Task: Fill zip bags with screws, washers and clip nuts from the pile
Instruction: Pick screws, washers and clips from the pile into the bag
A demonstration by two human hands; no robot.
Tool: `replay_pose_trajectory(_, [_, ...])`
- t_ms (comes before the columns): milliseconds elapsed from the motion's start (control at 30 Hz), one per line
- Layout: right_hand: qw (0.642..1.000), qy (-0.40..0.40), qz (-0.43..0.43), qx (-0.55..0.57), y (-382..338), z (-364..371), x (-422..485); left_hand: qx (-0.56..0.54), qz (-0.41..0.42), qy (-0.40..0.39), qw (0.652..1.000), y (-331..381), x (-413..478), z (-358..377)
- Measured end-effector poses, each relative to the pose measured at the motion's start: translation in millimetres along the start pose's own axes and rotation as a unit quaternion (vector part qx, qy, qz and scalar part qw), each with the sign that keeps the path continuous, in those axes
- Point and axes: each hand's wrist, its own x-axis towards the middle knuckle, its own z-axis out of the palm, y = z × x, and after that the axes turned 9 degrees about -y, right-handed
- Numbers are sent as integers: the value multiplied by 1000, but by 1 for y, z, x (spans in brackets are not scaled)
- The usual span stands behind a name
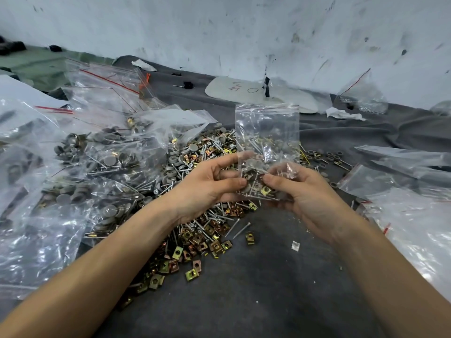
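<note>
Left hand (212,184): fingers curled, thumb and fingertips pinching the lower left edge of a small clear zip bag (267,128). Right hand (305,193): fingers curled round the bag's lower right corner, cupping the load through the film. Both hands grip the same bag, close together, at frame centre.

The bag stands upright, mouth toward 12 o'clock. Its bottom third holds a mix of screws, grey washers and yellow clip nuts; the upper part is bare film. Cannot tell whether the zip strip is pressed closed.

Directly under the hands, and running from 11 o'clock down to 7 o'clock, lies the pile (200,230) of loose hardware on a dark grey cloth (256,301). One clip nut (249,237) sits apart at 6 o'clock, with two stray screws just beside it.

At 9 o'clock is a heap of filled bags (102,162). At 3 o'clock are flat empty bags (415,215). At 12 o'clock, a scuffed white wall (244,32).

Risks, as judged:
- Screw points bunched under the right hand's squeeze could pierce the thin film.
- If the mouth is unsealed, any tilt toward 9 o'clock spills the contents back into the pile, and the count is lost.
- Slick film with a heavy bottom could slip from a loose pinch.
</note>
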Motion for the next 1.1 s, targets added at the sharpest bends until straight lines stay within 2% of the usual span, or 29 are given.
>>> replay_pose_trajectory(267, [1000, 13, -1, 3, 1, -2, 0, -21, 2, -14, 1000, 4, -1, 4])
replay_pose_trajectory(467, [999, 42, 14, -8, 2, -4, -1, 9, 0, -26, 1000, 7, -3, 7])
replay_pose_trajectory(767, [998, 65, 6, -10, -1, -2, -1, -57, -29, 27, 998, 4, 0, 2])
replay_pose_trajectory(1100, [998, 56, 0, -1, 2, -4, 0, -22, -22, 37, 999, 4, 0, 0])
